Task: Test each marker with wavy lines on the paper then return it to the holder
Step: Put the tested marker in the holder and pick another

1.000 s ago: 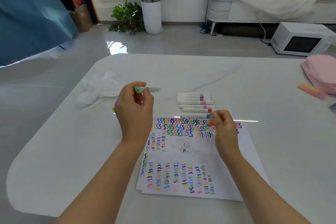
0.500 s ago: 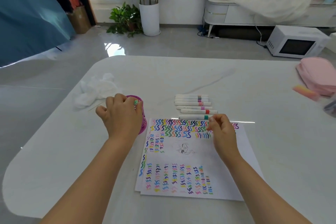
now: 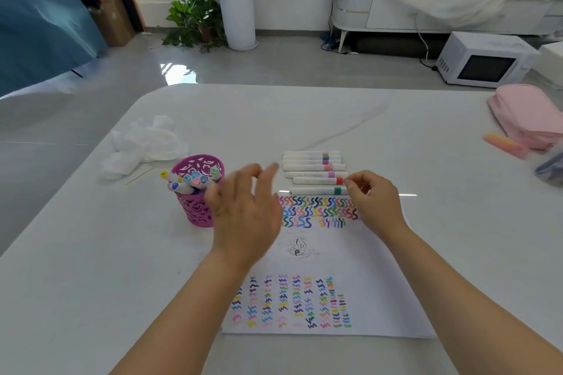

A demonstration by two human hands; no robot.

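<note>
A purple perforated holder [image 3: 198, 210] stands left of the paper [image 3: 350, 259] with several capped markers [image 3: 195, 181] in it. The paper is covered in rows of coloured wavy lines. Above its top edge lies a row of white markers [image 3: 313, 166] with coloured bands. My left hand [image 3: 243, 207] hovers open and blurred between the holder and that row, holding nothing. With curled fingers, my right hand [image 3: 374, 201] pinches the right end of the red-banded marker [image 3: 316, 181], just above the green-banded one [image 3: 316, 191].
A crumpled white tissue [image 3: 143, 143] and a thin stick [image 3: 138, 176] lie behind the holder on the left. At the table's right edge sit a pink pouch [image 3: 530, 116], a pink-orange block [image 3: 504, 143] and a dark object [image 3: 551, 169].
My left hand dropped the green-capped marker into the holder, let go and swung right, open. My right hand shifted from the green-banded marker's end up to the red-banded one.
</note>
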